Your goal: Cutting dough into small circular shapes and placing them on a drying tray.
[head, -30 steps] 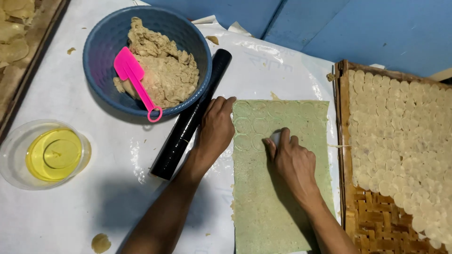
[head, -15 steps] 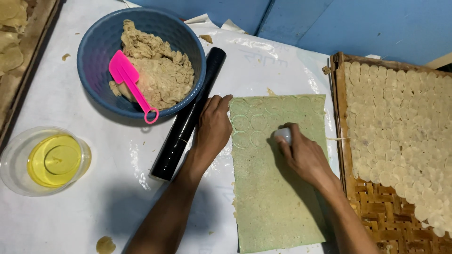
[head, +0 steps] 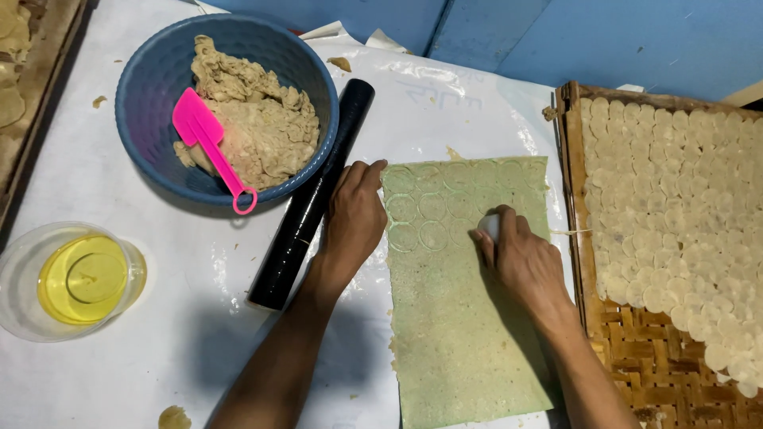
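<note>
A thin greenish sheet of rolled dough (head: 461,334) lies on a white plastic-covered table, with several round cut marks pressed into its far end. My right hand (head: 520,262) is closed around a small white round cutter (head: 489,226) and presses it onto the sheet. My left hand (head: 355,218) lies flat with fingers together on the sheet's left edge, next to a black rolling pin (head: 312,193).
A blue bowl (head: 151,87) of tan dough with a pink spatula (head: 208,143) stands at the back left. A clear tub with a yellow lid (head: 70,280) sits front left. A woven bamboo tray (head: 636,349) with several pale dough rounds (head: 683,214) lies right.
My right hand has shifted the cutter across the sheet's far end, and more round marks show there. My left hand stays on the sheet's left edge.
</note>
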